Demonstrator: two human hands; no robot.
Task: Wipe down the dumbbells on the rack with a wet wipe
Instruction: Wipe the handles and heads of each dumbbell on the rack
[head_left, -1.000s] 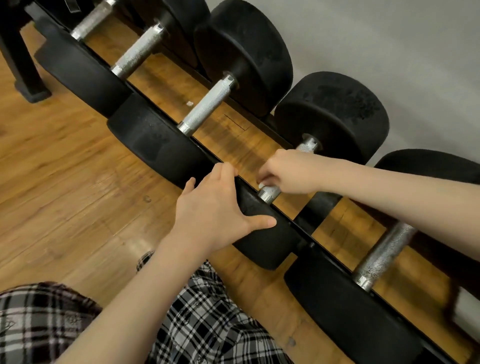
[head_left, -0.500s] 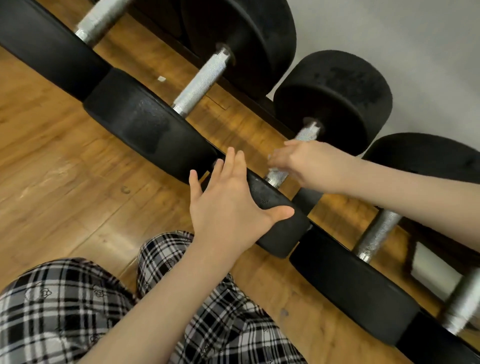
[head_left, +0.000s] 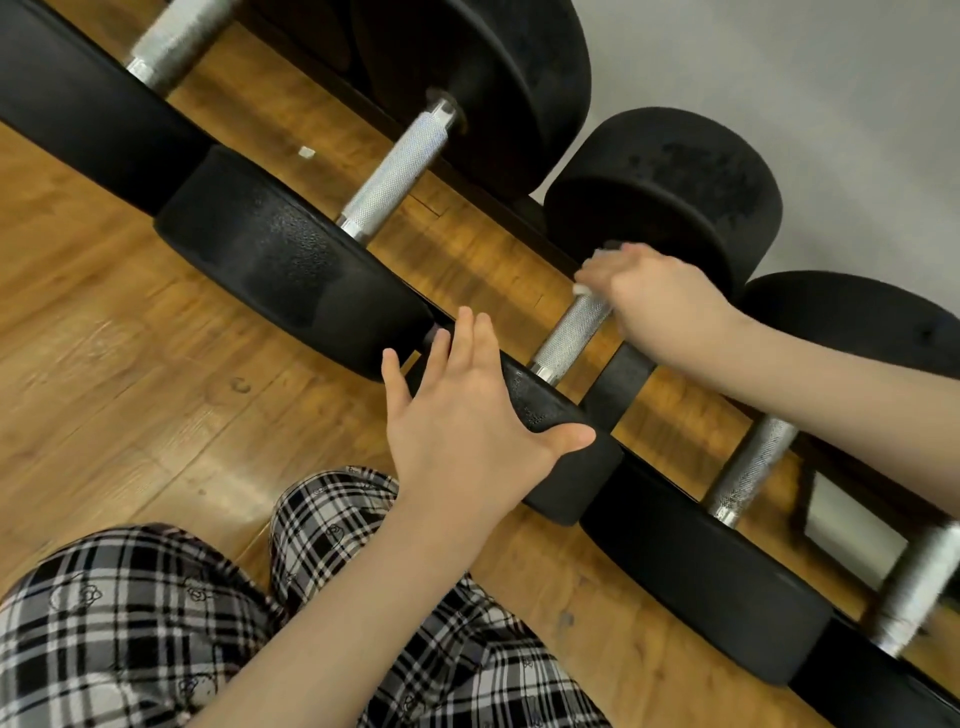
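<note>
Several black dumbbells with knurled silver handles lie side by side on a low rack. My left hand (head_left: 467, 415) rests with straight, spread fingers on the near head (head_left: 566, 452) of the middle dumbbell. My right hand (head_left: 654, 301) is curled round the far end of that dumbbell's handle (head_left: 569, 338), close to its far head (head_left: 670, 182). Slivers of a white wet wipe (head_left: 582, 288) show at the fingers, most of it hidden under the hand.
A larger dumbbell (head_left: 395, 166) lies to the left and another (head_left: 748, 473) to the right. The rack's black crossbar (head_left: 615, 384) runs beneath the handles. Wooden floor (head_left: 130, 364) spreads to the left, a grey wall behind. My plaid-trousered knees (head_left: 156, 623) are at the bottom.
My right hand has slid along the handle from its near end up to its far end by the far head. My left hand has stayed on the near head.
</note>
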